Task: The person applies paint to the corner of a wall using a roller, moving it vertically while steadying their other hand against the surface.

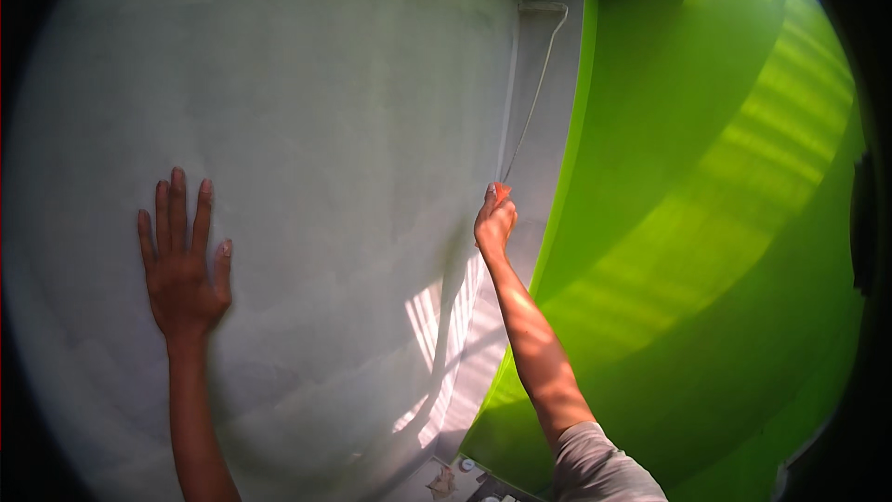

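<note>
My left hand (188, 270) is spread against the pale grey-white wall (334, 130), fingers pointing up and apart, holding nothing. Off to the right, my right hand (496, 221) is closed around the orange handle (503, 191) of a paint roller. From the handle a long thin wire frame (536, 93) runs upward and bends to the left at its top. The roller head (541, 7) there is narrow and pale, and lies over the white strip (550, 65) beside the grey wall. Whether it presses on that surface, I cannot tell.
A bright green wall (688, 223) fills the right side, meeting the white strip along a bent edge. Striped sunlight and shadows fall on both walls. Down low, several small things, among them a crumpled tan piece (442, 482) and a round pale item (467, 465), lie on the floor.
</note>
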A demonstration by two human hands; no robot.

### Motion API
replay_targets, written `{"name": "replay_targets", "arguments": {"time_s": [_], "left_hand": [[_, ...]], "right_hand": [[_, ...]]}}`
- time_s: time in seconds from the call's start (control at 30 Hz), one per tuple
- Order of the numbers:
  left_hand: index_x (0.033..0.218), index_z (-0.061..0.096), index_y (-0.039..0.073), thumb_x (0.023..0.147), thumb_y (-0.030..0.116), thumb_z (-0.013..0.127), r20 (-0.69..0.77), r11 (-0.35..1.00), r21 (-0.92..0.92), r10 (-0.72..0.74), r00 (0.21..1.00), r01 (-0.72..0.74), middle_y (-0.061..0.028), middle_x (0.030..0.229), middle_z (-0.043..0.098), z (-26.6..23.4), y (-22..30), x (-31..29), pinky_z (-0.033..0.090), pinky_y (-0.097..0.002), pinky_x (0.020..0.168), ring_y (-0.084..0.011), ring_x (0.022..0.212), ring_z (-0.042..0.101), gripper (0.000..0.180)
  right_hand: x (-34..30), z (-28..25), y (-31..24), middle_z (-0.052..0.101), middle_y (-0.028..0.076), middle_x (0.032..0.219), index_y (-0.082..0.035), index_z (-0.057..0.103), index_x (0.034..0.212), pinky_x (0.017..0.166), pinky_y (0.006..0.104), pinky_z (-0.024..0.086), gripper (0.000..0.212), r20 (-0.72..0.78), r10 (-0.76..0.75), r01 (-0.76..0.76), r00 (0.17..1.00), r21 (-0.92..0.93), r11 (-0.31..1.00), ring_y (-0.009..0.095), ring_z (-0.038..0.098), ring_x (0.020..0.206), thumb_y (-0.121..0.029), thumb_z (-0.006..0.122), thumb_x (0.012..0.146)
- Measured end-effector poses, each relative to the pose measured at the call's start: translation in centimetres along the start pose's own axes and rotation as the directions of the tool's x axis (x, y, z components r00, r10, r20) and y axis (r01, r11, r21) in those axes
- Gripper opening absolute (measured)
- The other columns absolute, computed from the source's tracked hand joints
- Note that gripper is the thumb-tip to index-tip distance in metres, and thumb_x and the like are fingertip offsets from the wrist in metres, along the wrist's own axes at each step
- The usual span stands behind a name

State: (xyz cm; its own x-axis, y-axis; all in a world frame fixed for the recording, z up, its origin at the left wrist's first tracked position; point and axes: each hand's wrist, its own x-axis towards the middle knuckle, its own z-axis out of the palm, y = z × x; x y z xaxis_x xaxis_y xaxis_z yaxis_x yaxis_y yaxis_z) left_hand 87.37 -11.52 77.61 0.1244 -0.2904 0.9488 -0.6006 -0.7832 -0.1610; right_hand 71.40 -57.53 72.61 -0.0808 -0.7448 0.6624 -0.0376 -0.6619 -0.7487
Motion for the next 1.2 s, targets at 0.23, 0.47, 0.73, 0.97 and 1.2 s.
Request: {"name": "replay_targets", "arguments": {"time_s": [0.23,0.47,0.73,0.97,1.2], "left_hand": [[0.163,0.038,0.025,0.094,0.023,0.06,-0.023,1.0,-0.026,-0.001,1.0,0.0,-0.0041,0.173,0.027,-0.6,0.0,0.0,0.016,-0.0526,0.131,-0.0261,0.16,0.025,0.072],[0.164,0.035,0.027,0.094,0.025,0.06,0.026,1.0,-0.004,-0.02,0.999,0.02,-0.0046,0.173,0.026,-1.0,0.3,0.0,0.017,-0.0519,0.131,-0.0263,0.159,0.026,0.074],[0.164,0.035,0.025,0.093,0.024,0.06,0.053,0.999,-0.004,-0.032,0.998,0.032,-0.0066,0.174,0.025,-1.2,0.2,-0.1,0.015,-0.0524,0.131,-0.028,0.16,0.024,0.075],[0.164,0.036,0.023,0.092,0.024,0.06,0.058,1.0,-0.016,-0.013,0.998,0.014,-0.0088,0.173,0.026,-1.1,0.3,0.2,0.016,-0.0528,0.131,-0.0296,0.159,0.025,0.076],[0.164,0.036,0.023,0.092,0.025,0.061,0.088,0.999,-0.003,-0.035,0.996,0.035,-0.0092,0.173,0.026,-1.5,0.1,0.0,0.015,-0.0528,0.131,-0.0295,0.159,0.024,0.076]], "right_hand": [[6.6,1.3,-3.9,0.071,0.025,0.092,0.006,0.063,0.104,0.08,0.0488,0.051,0.032,-0.1,-0.232,0.234,0.968,0.01,0.972,0.045,0.068,0.088,-0.024,0.052,0.109],[12.3,3.1,-7.3,0.072,0.025,0.092,0.005,0.067,0.11,0.079,0.0504,0.053,0.034,-0.111,-0.272,0.271,0.956,-0.018,0.962,0.044,0.07,0.089,-0.026,0.053,0.108],[17.4,3.7,-13.5,0.074,0.025,0.104,0.005,0.067,0.12,0.07,0.0528,0.059,0.041,-0.002,-0.075,0.075,0.997,-0.054,0.996,0.044,0.072,0.096,-0.032,0.053,0.107],[24.9,4.5,-15.9,0.073,0.027,0.109,0.005,0.068,0.116,0.077,0.0535,0.059,0.043,-0.056,-0.115,0.11,0.992,-0.082,0.991,0.046,0.071,0.098,-0.035,0.054,0.106],[29.5,4.5,-21.3,0.073,0.026,0.112,0.0,0.07,0.114,0.091,0.0525,0.055,0.039,-0.019,-0.121,0.118,0.993,-0.116,0.986,0.045,0.07,0.106,-0.035,0.057,0.103]]}}
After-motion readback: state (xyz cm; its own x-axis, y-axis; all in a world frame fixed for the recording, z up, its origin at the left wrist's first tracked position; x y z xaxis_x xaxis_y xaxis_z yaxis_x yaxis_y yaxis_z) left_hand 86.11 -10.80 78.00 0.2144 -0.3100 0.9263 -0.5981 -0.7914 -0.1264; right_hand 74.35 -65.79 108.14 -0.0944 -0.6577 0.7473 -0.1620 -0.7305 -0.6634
